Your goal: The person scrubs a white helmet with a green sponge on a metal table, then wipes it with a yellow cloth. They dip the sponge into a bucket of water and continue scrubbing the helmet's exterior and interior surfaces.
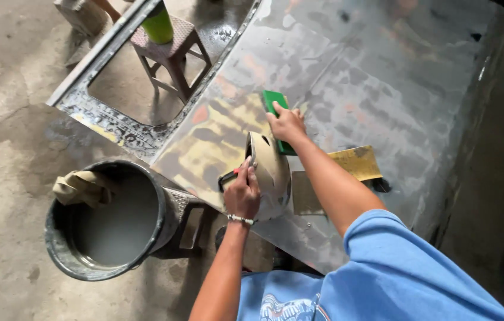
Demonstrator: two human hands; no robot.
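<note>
Sanding block [276,113], green and flat, lies pressed on the wet grey car body panel [383,77], near the panel's middle. The right hand [287,123] sits on top of it, its fingers [276,115] spread flat over the block and curled at its edge, holding it down against the metal. Just beside, nearer the person, the left hand [243,193] grips a beige scoop [270,172], tilted on its side against the panel; the fingers are clamped around its dark handle. A yellow sheet of sandpaper [356,161] lies on the panel under the right forearm, apart from the block. The panel shows patches of yellow and orange under worn grey paint. Left of the panel, on the concrete floor [2,178], stands a dark bucket [62,249] of cloudy water with a tan rag [79,187] draped over its rim. Through the panel's window opening shows a small stool [172,50] carrying a green cup [158,25].
</note>
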